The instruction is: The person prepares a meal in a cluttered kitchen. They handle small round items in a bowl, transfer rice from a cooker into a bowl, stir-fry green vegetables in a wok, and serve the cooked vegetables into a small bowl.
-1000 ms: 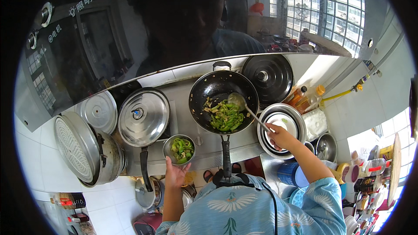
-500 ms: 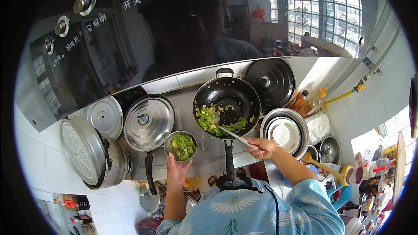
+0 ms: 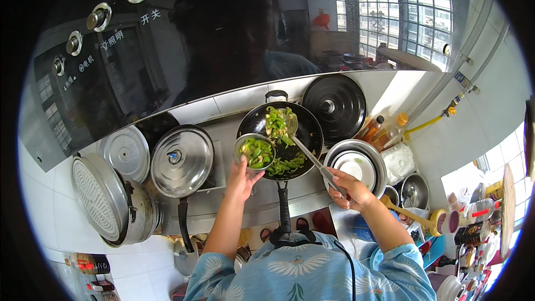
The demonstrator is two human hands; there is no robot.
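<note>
My left hand (image 3: 241, 183) is closed round the lower side of a small metal bowl (image 3: 237, 145), which holds cut green peppers (image 3: 256, 153). That bowl is raised over the left edge of a black wok (image 3: 314, 138). A metal ladle (image 3: 311, 155) is gripped by its handle in my right hand (image 3: 352, 190). Its head carries a heap of green pepper pieces with pale bits (image 3: 278, 124), just above and beyond the bowl, over the wok. More pepper pieces (image 3: 287, 164) lie in the near part of the wok. The ladle's head is mostly covered by food.
Left of the wok sits a lidded pan (image 3: 182, 161), with a large steamer pot (image 3: 142, 203) beyond it. A black lid (image 3: 333, 106) leans at the back right. Stacked bowls (image 3: 379, 161) and sauce bottles (image 3: 394, 131) stand on the right. The range hood (image 3: 223, 78) overhangs the stove.
The bowl in my left hand has moved right and up to the wok's edge. My right hand has lifted the ladle with peppers off the wok's bottom. The view has shifted slightly.
</note>
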